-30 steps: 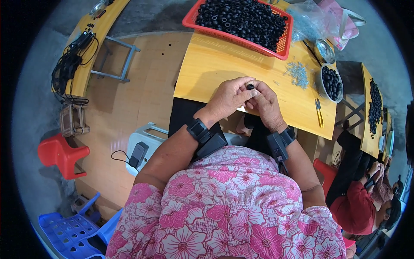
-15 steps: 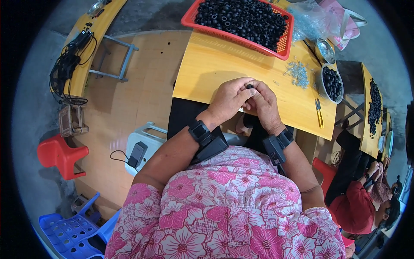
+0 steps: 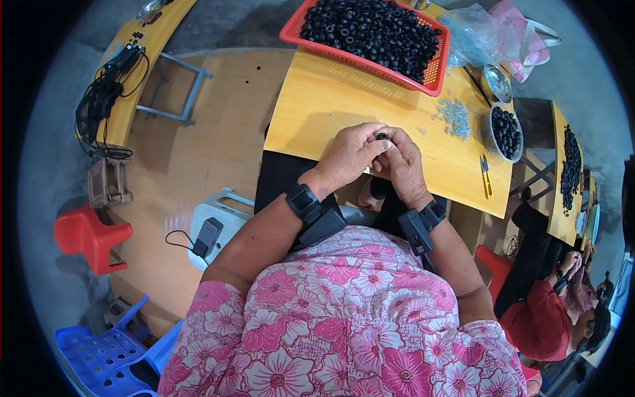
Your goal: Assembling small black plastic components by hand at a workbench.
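Close together above the table's near edge, my left hand (image 3: pixel 349 153) and my right hand (image 3: pixel 404 162) pinch a small round black ring-like part (image 3: pixel 381 136) between their fingertips. Both hands are closed on it, and the fingers cover most of it. Beyond them stands a red plastic basket (image 3: pixel 357 64) heaped with many black ring-shaped parts (image 3: pixel 367 36). Right of my hands lies a scatter of small clear pieces (image 3: pixel 455 119). A clear tub (image 3: pixel 493 137) of black parts sits at the right table edge, with yellow-handled snips (image 3: pixel 487 177) nearer me.
The yellow table (image 3: pixel 317 106) carries a metal bowl (image 3: pixel 497 83) and plastic bags (image 3: pixel 479 40) at its far right. A white stool (image 3: pixel 218 218) with a dark device is left of me. A co-worker in red (image 3: pixel 539 317) sits at right, by another table with black parts.
My hands keep their pinch on the small black part with hardly any movement. The whole view has shifted very slightly.
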The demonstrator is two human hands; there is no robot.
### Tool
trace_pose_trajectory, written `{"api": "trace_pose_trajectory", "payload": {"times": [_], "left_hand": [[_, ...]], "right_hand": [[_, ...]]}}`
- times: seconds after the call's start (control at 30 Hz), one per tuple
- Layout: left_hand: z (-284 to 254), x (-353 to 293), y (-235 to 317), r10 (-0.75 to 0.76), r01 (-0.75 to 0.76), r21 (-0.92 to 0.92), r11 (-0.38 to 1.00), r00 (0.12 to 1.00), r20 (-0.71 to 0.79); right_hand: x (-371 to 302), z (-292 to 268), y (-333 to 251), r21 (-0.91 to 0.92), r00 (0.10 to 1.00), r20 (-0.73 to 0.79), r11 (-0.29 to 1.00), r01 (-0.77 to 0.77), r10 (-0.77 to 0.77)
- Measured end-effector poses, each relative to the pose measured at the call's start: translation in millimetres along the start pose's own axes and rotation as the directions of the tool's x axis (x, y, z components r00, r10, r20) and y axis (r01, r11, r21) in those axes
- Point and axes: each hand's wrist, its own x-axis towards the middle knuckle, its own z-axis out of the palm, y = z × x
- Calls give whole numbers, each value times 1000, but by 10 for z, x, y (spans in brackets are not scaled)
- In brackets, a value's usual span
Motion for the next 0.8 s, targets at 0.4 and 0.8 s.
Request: {"api": "trace_pose_trajectory", "payload": {"times": [0.4, 0.8], "left_hand": [[83, 35, -63, 5, -27, -280, 960, 997, -79], [74, 73, -146, 86, -113, -140, 984, 979, -186]], "right_hand": [[122, -130, -154, 344, 972, 168, 914, -213, 163], [164, -246, -131, 465, 937, 272, 822, -328, 220]]}}
